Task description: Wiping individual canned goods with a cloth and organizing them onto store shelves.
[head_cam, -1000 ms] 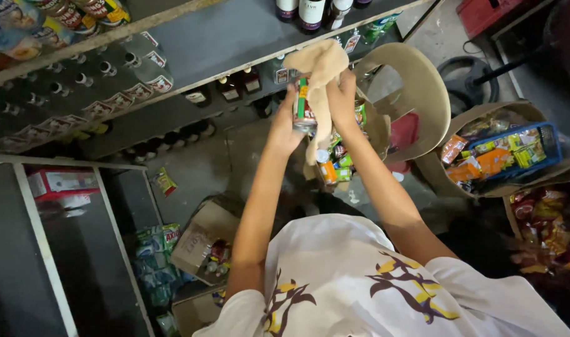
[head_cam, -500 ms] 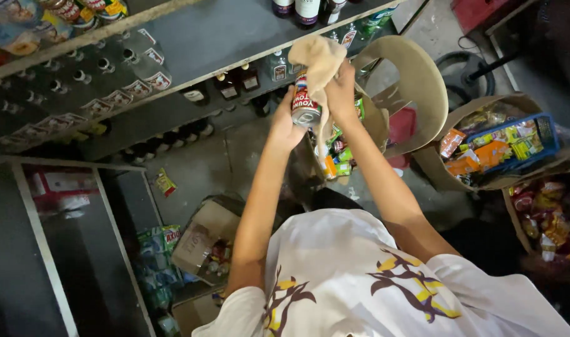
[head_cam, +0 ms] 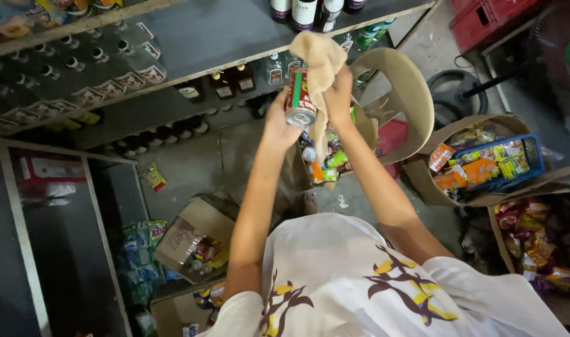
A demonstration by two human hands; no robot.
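Above a cluttered shop floor, seen from the head camera, a small can [head_cam: 300, 100] with a red, green and white label is held up in front of the shelves. It is gripped in the left hand [head_cam: 280, 118], whose fingers are closed around its side, the can tilted so that its metal end faces the camera. The right hand [head_cam: 337, 93] is closed on a beige cloth [head_cam: 319, 59], which is pressed against the upper side of the can and drapes down behind it.

Wiping of this one can appears to be under way rather than finished, since cloth and can are touching and both are raised well clear of any surface. How clean the can already is cannot be told from this view.

Directly below the hands an open cardboard box [head_cam: 366, 128] is seen, with more cans and small packets inside; these look like goods yet to be handled, though that is a judgement only. Behind the hands a grey shelf [head_cam: 216, 37] carries dark bottles [head_cam: 304, 12]; whether any wiped cans stand there cannot be made out. A tan plastic chair [head_cam: 407, 93] stands just beside the box, and a blue basket [head_cam: 528, 156] of snack packets lies well apart at the right.
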